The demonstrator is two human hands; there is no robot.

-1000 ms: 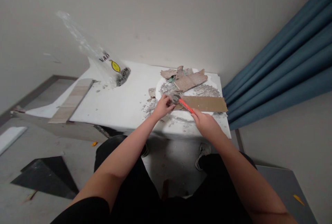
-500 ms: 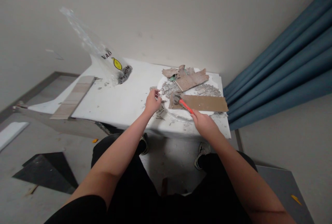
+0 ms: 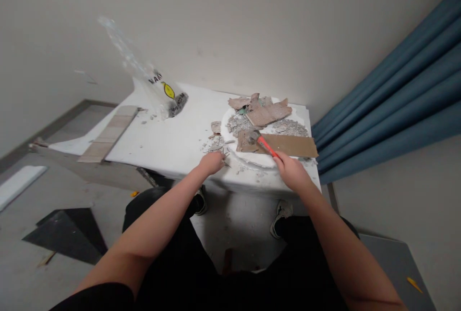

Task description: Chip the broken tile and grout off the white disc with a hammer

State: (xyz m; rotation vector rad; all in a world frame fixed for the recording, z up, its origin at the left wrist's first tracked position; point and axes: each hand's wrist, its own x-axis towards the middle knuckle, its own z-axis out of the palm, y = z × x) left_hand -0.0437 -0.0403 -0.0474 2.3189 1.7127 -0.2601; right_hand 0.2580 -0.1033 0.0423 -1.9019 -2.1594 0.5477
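Two bare hands at the near edge of a white table, viewed from above. At far left, a clear plastic bag propped up against the wall, and a pale plank lying off the table's left end. Near the middle, left hand knuckles up at the near edge, fingers curled under and touching scattered rubble; cannot tell whether closed on a shard or merely resting. Just right of it, a white round disc carrying a long brown tile strip laid left to right, with a heap of broken tile pieces on the far side. Hammer set across the disc: metal head down on the strip's left end, orange handle slanting back toward near right. Right hand wrapped tight round the handle's end, at the disc's near right rim. Hammer head far and to the right of the left fingers, apart from them, with rubble between; long axis from far left to near right, crossing the strip at an angle. Right hand plainly the nearer, on the tool itself; left hand well to the side of the head. At far right, a blue curtain hanging in folds.
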